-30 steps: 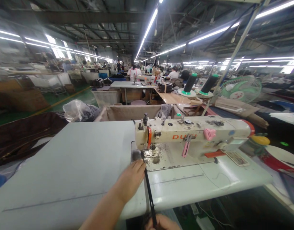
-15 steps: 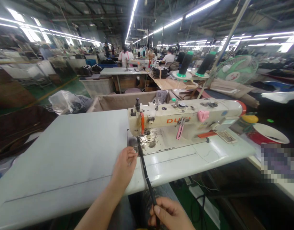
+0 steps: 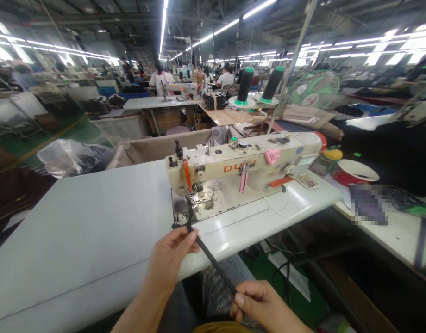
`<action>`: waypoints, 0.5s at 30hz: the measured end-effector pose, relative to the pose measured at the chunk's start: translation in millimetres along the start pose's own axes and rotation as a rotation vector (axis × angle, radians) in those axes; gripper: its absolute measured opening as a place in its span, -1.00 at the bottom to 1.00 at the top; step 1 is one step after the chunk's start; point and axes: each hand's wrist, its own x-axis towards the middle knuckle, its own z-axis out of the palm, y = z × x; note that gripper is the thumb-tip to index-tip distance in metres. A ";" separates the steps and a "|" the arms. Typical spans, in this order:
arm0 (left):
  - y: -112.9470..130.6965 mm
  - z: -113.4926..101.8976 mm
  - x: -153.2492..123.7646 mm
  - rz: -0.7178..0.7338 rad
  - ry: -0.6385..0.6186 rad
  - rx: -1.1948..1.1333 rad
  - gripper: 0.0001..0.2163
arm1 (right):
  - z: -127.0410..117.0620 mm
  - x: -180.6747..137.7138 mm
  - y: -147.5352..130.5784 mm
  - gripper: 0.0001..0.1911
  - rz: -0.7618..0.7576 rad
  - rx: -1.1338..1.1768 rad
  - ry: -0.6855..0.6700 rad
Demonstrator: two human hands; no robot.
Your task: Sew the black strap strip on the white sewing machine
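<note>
A narrow black strap [image 3: 213, 262] runs from the needle area of a cream sewing machine [image 3: 241, 169] back over the table's front edge. My left hand [image 3: 171, 256] pinches the strap close to the presser foot, just in front of the machine bed. My right hand [image 3: 265, 307] grips the strap's lower end below the table edge, holding it taut between both hands.
The machine sits on a wide white table [image 3: 77, 240]. Two black thread cones [image 3: 245, 85] stand behind it, with a green fan [image 3: 313, 90] to the right. A red bowl [image 3: 353, 173] rests on the side bench. A cloth-lined bin [image 3: 153, 145] and a plastic bag [image 3: 70, 157] lie behind. Other people work at far tables.
Both hands have drawn back toward me with the strap, which now lifts off the table. My right hand has come fully into view, and the view has shifted right and down.
</note>
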 end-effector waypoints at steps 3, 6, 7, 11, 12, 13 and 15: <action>-1.9 -11.9 10.8 0.048 0.107 -0.022 -0.48 | -15.0 -9.1 0.4 -0.40 -0.019 -0.043 0.086; -7.6 -19.4 15.5 0.046 0.144 -0.079 -0.48 | -22.0 -15.6 -0.8 -0.36 -0.014 -0.064 0.139; -9.8 -21.2 16.2 0.043 0.152 -0.084 -0.48 | -22.6 -16.9 -0.5 -0.35 -0.004 -0.067 0.147; -16.1 -26.9 18.0 0.030 0.172 -0.079 -0.48 | -23.8 -18.3 8.2 -0.30 0.033 -0.085 0.157; -16.8 -28.1 18.3 0.030 0.175 -0.077 -0.48 | -24.9 -17.6 11.5 -0.29 0.038 -0.091 0.155; -17.3 -29.2 18.6 0.030 0.177 -0.075 -0.48 | -26.3 -16.6 14.7 -0.28 0.043 -0.096 0.149; -17.7 -30.6 19.0 0.031 0.187 -0.077 -0.46 | -29.9 -14.4 19.7 -0.26 0.047 -0.097 0.134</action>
